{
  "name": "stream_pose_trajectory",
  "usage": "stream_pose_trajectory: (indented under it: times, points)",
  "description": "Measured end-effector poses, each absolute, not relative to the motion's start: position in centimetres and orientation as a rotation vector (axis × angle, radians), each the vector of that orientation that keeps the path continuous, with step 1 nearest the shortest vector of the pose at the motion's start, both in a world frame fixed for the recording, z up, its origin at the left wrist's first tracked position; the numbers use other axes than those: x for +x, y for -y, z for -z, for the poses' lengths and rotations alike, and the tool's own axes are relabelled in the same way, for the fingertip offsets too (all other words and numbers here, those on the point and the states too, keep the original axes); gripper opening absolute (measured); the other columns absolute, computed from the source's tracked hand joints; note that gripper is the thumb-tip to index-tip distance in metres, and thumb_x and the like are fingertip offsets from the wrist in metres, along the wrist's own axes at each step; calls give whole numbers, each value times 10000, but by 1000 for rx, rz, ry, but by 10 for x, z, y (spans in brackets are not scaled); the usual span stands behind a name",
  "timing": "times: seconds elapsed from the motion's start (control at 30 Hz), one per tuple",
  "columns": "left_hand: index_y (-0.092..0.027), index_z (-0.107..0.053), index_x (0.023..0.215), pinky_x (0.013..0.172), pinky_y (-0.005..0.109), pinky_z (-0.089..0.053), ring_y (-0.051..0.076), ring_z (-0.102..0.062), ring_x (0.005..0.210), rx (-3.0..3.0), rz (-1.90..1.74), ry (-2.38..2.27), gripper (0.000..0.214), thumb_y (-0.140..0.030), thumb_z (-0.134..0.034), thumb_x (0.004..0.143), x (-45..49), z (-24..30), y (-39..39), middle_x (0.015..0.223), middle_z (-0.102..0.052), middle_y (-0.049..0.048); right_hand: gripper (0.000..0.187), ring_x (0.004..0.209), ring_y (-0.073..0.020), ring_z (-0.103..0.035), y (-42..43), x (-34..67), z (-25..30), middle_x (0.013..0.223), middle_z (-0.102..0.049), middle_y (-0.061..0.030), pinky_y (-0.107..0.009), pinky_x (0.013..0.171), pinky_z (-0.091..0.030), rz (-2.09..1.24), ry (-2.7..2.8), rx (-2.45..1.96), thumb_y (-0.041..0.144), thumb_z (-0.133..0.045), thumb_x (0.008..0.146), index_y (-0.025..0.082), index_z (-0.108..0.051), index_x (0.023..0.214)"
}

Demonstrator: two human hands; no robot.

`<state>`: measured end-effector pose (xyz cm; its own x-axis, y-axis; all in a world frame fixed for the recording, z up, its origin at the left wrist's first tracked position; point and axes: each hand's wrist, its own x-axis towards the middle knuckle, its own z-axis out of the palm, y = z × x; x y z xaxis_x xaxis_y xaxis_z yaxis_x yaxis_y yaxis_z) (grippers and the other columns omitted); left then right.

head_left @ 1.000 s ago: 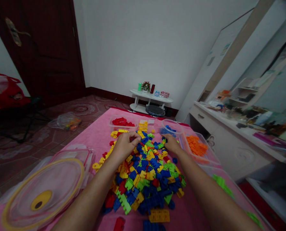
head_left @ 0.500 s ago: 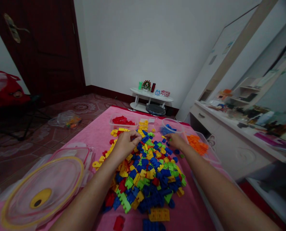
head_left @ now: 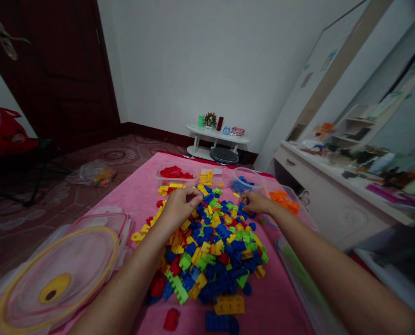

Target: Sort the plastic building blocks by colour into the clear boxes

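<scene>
A heap of mixed red, yellow, blue and green toy bricks (head_left: 210, 251) lies on a pink cloth (head_left: 144, 190). My left hand (head_left: 179, 207) rests on the heap's far left part, fingers curled in a pinch over bricks; what it holds is hidden. My right hand (head_left: 256, 203) is at the heap's far right edge, fingers closed on small blue bricks (head_left: 245, 211). Just beyond it stands a round clear bowl of blue bricks (head_left: 246, 179).
Clear tubs hold red bricks (head_left: 174, 173), yellow bricks (head_left: 207, 176), orange bricks (head_left: 284, 197) and green bricks (head_left: 298, 274). Stacked lids (head_left: 58, 274) lie at near left. A white dresser (head_left: 333, 195) stands at right, a low white table (head_left: 217, 139) by the far wall.
My right hand shifted slightly right and back toward the blue bowl, then settled on blue bricks. My left hand stayed in place. The camera moved a little.
</scene>
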<state>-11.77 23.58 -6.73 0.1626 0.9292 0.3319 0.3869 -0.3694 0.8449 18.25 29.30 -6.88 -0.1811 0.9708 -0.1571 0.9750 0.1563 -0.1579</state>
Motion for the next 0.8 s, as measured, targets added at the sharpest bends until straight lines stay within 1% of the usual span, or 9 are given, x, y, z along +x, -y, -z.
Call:
stream_pose_trajectory:
  times: [0.1,0.23,0.3,0.37,0.47,0.57,0.67,0.73,0.8]
  points:
    - [-150,-675,775,533,210,-383,124,-540,588,1844,-1175,-1255,223,-335,-552,758,-118,68,-237,687,-645,23,309,615,-124,-581,-280,179,72,742,-656,-7,-194,556,-393,364,-2379,1943,160,-675,612,190,-675,919]
    - [-148,-669,751,519,201,-379,118,-526,571,1810,-1200,-1228,225,-346,-561,750,-120,66,-236,669,-632,18,306,806,-171,-602,-267,175,82,870,-669,-52,-224,683,-411,257,-2452,1950,128,-607,644,185,-671,937]
    - [-143,-662,744,509,199,-378,118,-524,555,1773,-1208,-1227,231,-353,-567,744,-122,65,-236,646,-620,15,294,834,-186,-604,-265,174,79,886,-674,-59,-233,700,-414,227,-2478,1960,125,-601,633,186,-678,910]
    - [-139,-659,747,498,199,-375,118,-521,539,1747,-1210,-1236,237,-359,-571,740,-123,64,-235,624,-606,12,296,777,-176,-615,-267,174,68,850,-680,-45,-226,665,-421,225,-2495,1973,136,-595,635,194,-676,914]
    - [-144,-655,735,492,199,-373,112,-512,524,1748,-1225,-1238,237,-363,-566,743,-123,65,-236,612,-596,7,303,602,-128,-610,-277,176,38,758,-675,-5,-205,577,-424,282,-2548,2036,181,-558,702,208,-653,988]
    - [-148,-652,711,504,200,-383,112,-518,540,1764,-1235,-1204,237,-367,-567,741,-123,67,-237,631,-606,10,295,505,-104,-593,-297,179,10,683,-661,10,-200,556,-433,221,-2537,2278,202,-565,727,194,-641,1013]
    - [-150,-656,716,508,201,-389,115,-526,550,1758,-1231,-1200,235,-368,-571,737,-123,70,-238,635,-611,8,308,608,-136,-632,-318,185,-4,711,-675,-27,-225,645,-454,12,-2428,2486,205,-581,733,163,-633,1034]
    - [-152,-653,715,503,199,-392,114,-527,541,1743,-1226,-1215,236,-371,-568,740,-125,72,-240,628,-608,5,366,758,-190,-647,-326,187,-5,836,-687,-92,-270,719,-456,-82,-2371,2553,230,-601,732,132,-608,1085]
    - [-151,-655,723,500,199,-400,114,-532,536,1722,-1219,-1227,239,-375,-573,737,-128,74,-242,636,-615,7,474,913,-252,-620,-329,184,0,1002,-656,-163,-324,783,-444,-194,-2308,2605,275,-639,714,109,-565,1151]
